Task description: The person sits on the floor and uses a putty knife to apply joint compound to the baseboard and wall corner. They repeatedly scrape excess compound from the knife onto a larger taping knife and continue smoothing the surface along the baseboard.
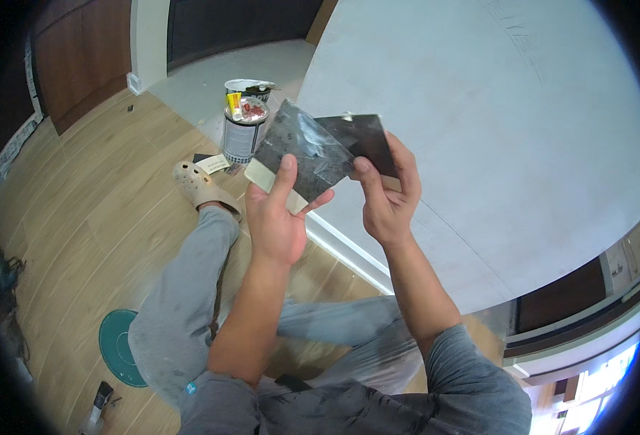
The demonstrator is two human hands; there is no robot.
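Seated on the wood floor (80, 210), knees bent, both forearms raised in front of me.

Left hand (276, 217): fingers closed behind the larger scraper blade (302, 148), thumb pressed flat along its face near the pale lower edge. The blade is dark and smeared with grey filler.

Right hand (385, 203): pinching the smaller dark blade (360, 138), thumb on the front, fingers wrapped behind. Its edge overlaps the larger blade's upper right corner; the two plates touch there.

Risks, as I judge them:
- Both grips are on smooth metal by thumb pressure only. If the wet smear reaches a thumb, a blade could slide out and drop onto my legs or the floor.
- Dragging one edge across the other could flick filler onto my grey trousers (182, 304) or the boards.
- Thin edges lie close to my fingertips; a slip along the overlap could nick one.

Room:
- Between my chest and the blades, open air; elbows are free on both sides.
- Just beyond the hands, to the right, the pale wall (494, 130) with its white skirting (349, 250) limits any push forward or rightward.
- Ahead left, past my beige clog (200, 185), a tin of filler (244, 130) stands on the floor with a yellow tube (234, 105) on its lid, well within kicking range.
- Left rear, a green round lid (120, 348) lies flat.
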